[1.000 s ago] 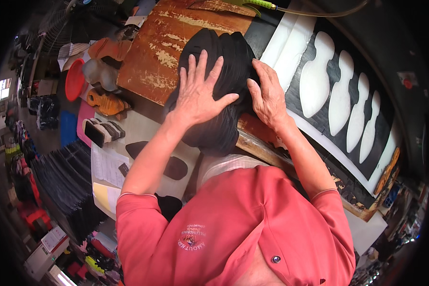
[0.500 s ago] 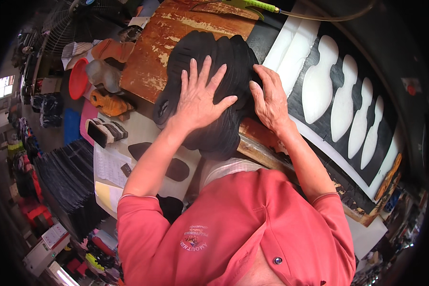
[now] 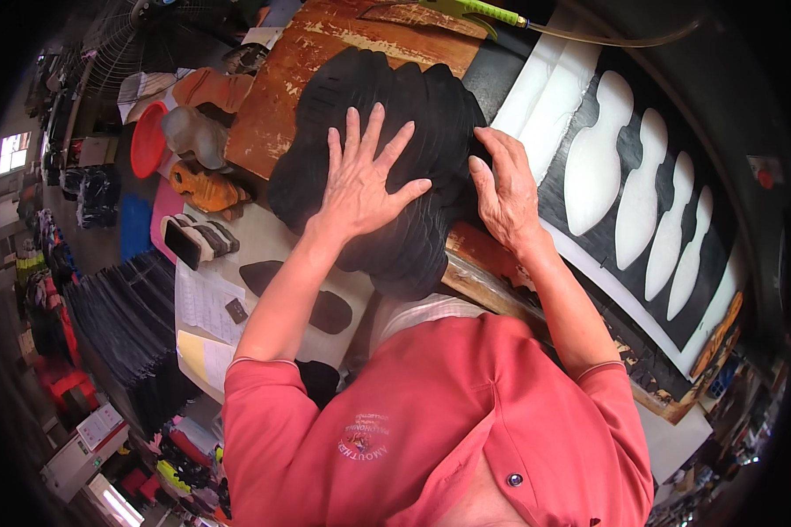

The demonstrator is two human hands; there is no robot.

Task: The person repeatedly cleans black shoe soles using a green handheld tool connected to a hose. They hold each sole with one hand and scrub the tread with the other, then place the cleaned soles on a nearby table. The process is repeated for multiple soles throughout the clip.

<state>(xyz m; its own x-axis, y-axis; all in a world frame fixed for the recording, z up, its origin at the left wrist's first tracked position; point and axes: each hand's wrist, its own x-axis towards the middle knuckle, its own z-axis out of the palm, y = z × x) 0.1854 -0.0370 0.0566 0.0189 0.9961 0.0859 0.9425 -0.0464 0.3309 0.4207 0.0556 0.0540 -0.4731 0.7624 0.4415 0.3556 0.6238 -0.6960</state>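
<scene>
A thick, loose pile of black sole-shaped pieces [image 3: 448, 132] lies in front of me, its edges wavy and fanned out. My left hand [image 3: 365, 180] rests on top of it, palm down with the fingers and thumb spread. At the pile's right edge is my right hand [image 3: 506, 189], its fingertips against or very near the outermost pieces. That thumb stands apart from the fingers, and nothing shows between them. Two dark sole-shaped pieces [image 3: 330, 313] lie flat on the pale table beside my left forearm.
Under the pile is a worn brown board [image 3: 277, 97]. White paddle-like shapes [image 3: 596, 167] show on a black sheet at the right. A green-handled tool with a hose [image 3: 492, 10] lies at the back. Left are a phone [image 3: 182, 244], papers [image 3: 204, 303] and stacked dark sheets [image 3: 119, 307].
The pile has spread and shifted, its left side bulging further left and its right edge further right. My left hand has moved slightly left, my right hand slightly right.
</scene>
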